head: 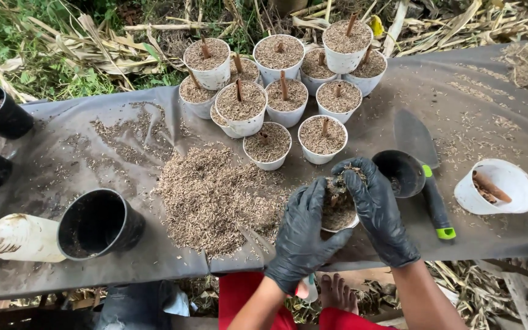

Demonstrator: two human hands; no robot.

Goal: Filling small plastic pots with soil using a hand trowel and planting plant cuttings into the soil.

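Dark sheeting (123, 269) covers the bench; at lower centre, gloved left hand (304, 235) and right hand (377, 211) wrap curled fingers around a husk-filled white cup (337, 211), husk pile (215, 195) beside.

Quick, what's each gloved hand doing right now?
Left hand: closed around the small white pot of husks.
Right hand: curled over the pot's rim, pressing husks in.

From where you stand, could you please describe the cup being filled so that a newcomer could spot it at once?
Start at the dark sheet-covered table and find the loose heap of husks at its middle. Just right of the heap, the left hand and right hand, both in black gloves, cup a small white cup. Unlike the filled white cups clustered behind, it stands alone and is held.
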